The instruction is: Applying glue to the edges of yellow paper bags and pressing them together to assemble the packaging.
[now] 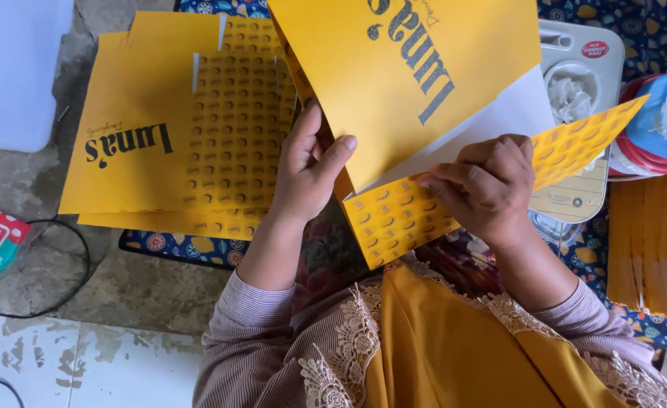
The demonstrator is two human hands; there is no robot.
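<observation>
Yellow cloth with a lace edge (424, 340) lies nearest to the camera, over the lap of the person. Just beyond it, the left hand (311, 170) is closed on the left edge of a yellow printed cardboard sheet (409, 83), with the thumb laid on the front face and the fingers hidden behind. The right hand (488, 185) is curled and pinches the lower flap of the same sheet, where the small pattern is printed. The sheet is held up in the air and is only partly folded: one white inner face is shown and the patterned flap (575, 143) stands out to the right, not yet closed. To the left of the held sheet, a stack of flat yellow sheets (175, 128) is laid on the floor, still unfolded. No finished box is seen. To the right of the held sheet, a white appliance (586, 91) and a blue lid on red rings (662, 121) are placed.
</observation>
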